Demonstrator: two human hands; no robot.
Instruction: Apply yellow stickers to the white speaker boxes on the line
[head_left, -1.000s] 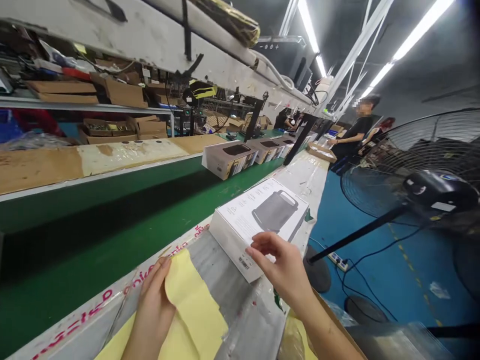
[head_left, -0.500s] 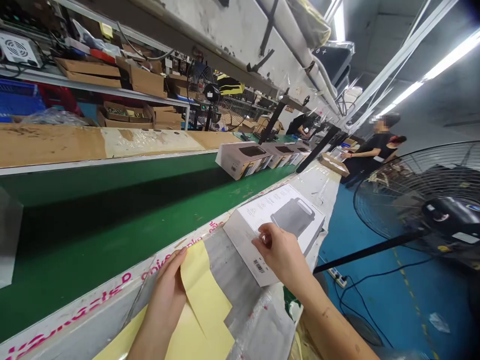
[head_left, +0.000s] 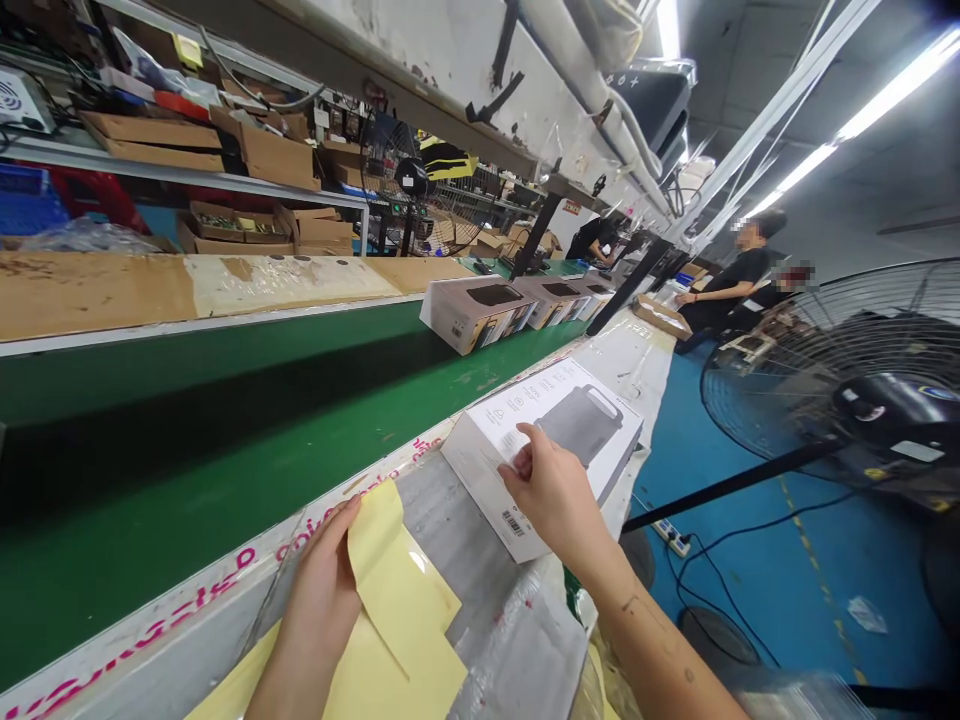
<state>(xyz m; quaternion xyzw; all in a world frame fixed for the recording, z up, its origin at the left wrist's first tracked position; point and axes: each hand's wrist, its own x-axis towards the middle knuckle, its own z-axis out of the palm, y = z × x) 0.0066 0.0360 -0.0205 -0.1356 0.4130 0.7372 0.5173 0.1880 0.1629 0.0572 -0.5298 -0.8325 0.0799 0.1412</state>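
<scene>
A white box printed with a grey appliance lies in front of me on the plastic-covered ledge. My right hand is at its near top edge, fingers curled and thumb by the barcode side; whatever may be between the fingertips is too small to make out. Yellow backing paper is gripped at its upper left edge by my left hand, thumb on top. A glossy clear spot shows on that paper. More yellow sheets lie beneath it.
Several similar boxes stand on the green conveyor belt beyond the ledge. A black floor fan is at the right. Two people stand farther down the line; another bends over the far side. Cardboard cartons fill shelves behind.
My right hand's index finger has straightened a little over the box edge, and the shiny bit seen at its fingertips no longer shows. The left hand still grips the yellow paper. The view has shifted slightly.
</scene>
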